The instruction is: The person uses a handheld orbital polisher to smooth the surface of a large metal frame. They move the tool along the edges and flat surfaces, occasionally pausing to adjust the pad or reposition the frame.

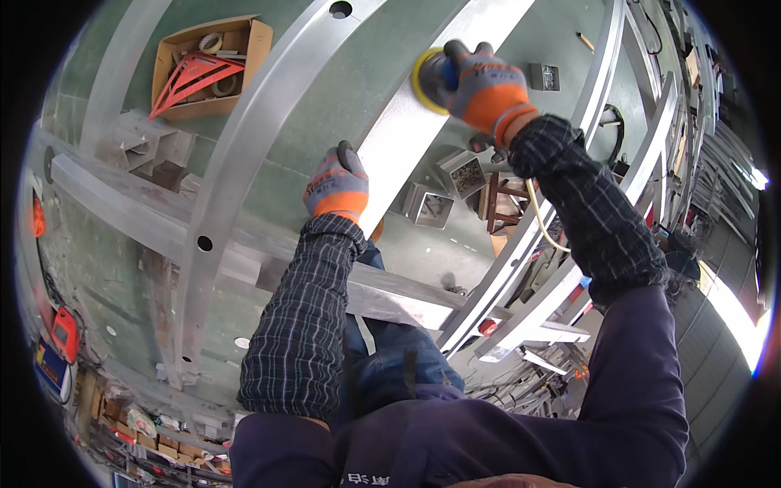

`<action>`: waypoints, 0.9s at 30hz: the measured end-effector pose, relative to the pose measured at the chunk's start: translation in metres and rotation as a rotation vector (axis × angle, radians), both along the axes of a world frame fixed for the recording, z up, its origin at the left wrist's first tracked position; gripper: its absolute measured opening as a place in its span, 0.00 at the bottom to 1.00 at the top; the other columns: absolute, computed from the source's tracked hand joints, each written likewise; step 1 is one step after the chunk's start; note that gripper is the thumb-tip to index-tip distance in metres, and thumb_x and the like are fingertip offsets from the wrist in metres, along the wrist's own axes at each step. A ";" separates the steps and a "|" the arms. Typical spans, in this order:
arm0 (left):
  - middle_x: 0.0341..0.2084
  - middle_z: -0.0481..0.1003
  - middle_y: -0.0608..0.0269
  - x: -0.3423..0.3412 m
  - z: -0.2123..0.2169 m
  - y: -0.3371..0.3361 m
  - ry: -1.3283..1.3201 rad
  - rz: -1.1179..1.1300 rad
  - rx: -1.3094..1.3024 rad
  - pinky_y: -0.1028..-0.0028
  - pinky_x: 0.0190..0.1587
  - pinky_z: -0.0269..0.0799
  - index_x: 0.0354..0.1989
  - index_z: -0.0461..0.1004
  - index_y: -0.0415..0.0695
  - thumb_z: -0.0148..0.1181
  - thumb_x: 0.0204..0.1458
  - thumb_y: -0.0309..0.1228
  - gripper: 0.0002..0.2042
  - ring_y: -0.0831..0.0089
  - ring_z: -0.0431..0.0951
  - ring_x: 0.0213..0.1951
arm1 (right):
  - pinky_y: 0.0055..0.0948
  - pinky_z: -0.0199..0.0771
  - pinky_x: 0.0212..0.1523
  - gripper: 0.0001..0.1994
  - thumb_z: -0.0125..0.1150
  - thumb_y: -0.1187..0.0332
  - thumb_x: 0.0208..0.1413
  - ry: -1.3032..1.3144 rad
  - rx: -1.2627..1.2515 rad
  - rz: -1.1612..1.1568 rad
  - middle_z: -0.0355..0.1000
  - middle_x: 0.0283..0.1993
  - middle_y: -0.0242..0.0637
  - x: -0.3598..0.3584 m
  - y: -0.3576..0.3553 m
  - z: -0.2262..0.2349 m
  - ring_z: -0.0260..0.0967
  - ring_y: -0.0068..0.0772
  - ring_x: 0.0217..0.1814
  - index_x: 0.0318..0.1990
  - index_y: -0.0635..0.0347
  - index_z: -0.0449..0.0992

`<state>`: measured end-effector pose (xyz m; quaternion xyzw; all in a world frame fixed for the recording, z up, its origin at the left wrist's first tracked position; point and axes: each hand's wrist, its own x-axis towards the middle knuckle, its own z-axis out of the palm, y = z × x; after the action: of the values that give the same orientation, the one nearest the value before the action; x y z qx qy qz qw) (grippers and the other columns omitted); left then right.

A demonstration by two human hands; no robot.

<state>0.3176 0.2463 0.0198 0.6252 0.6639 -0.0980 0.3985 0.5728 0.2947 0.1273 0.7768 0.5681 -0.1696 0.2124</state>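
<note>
A long, flat silvery metal beam (403,130) runs from the middle of the head view up to its top edge. My right hand (492,89), in a grey and orange glove, is closed around a round power sander (431,80) with a yellow pad edge. The pad rests on the beam's face, and a pale hose (541,215) hangs below that forearm. Lower down, my left hand (338,187), gloved alike, grips the beam's left edge; its fingertips are partly hidden.
A cardboard box (259,49) with a red triangle square (195,77) and tape rolls lies at the upper left. Curved metal frame bars (244,134) cross the left side. Several small metal boxes (429,207) stand on the floor right of the beam, near more long bars (598,65).
</note>
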 end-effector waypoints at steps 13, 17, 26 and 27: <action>0.48 0.83 0.48 -0.011 -0.011 -0.015 -0.357 -0.058 0.804 0.53 0.53 0.79 0.59 0.80 0.40 0.67 0.63 0.41 0.21 0.46 0.83 0.48 | 0.50 0.86 0.51 0.32 0.72 0.52 0.59 0.033 0.024 -0.001 0.73 0.60 0.55 -0.023 -0.017 -0.001 0.84 0.56 0.53 0.70 0.44 0.70; 0.53 0.80 0.51 0.060 0.062 -0.003 -0.700 0.326 0.128 0.70 0.51 0.80 0.71 0.68 0.36 0.71 0.64 0.36 0.30 0.69 0.82 0.52 | 0.51 0.85 0.53 0.39 0.74 0.56 0.56 0.243 0.043 -0.070 0.73 0.59 0.54 -0.042 -0.031 0.006 0.81 0.57 0.59 0.75 0.43 0.66; 0.64 0.78 0.43 0.095 0.051 0.001 -0.698 0.125 0.110 0.59 0.65 0.76 0.76 0.66 0.46 0.56 0.71 0.46 0.30 0.44 0.80 0.63 | 0.47 0.81 0.60 0.42 0.71 0.50 0.62 0.893 0.365 -0.343 0.77 0.59 0.58 0.018 -0.090 0.004 0.79 0.57 0.61 0.78 0.57 0.61; 0.60 0.80 0.46 0.098 0.049 0.001 -0.704 0.158 0.133 0.63 0.62 0.77 0.75 0.67 0.44 0.56 0.71 0.45 0.28 0.50 0.82 0.59 | 0.46 0.81 0.60 0.41 0.71 0.48 0.63 0.994 0.373 -0.415 0.78 0.60 0.58 0.024 -0.095 0.004 0.80 0.55 0.61 0.77 0.58 0.63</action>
<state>0.4155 0.2473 0.0689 0.5918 0.5374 0.1978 0.5674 0.5972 0.1999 0.1317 0.7232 0.4555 -0.4499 -0.2590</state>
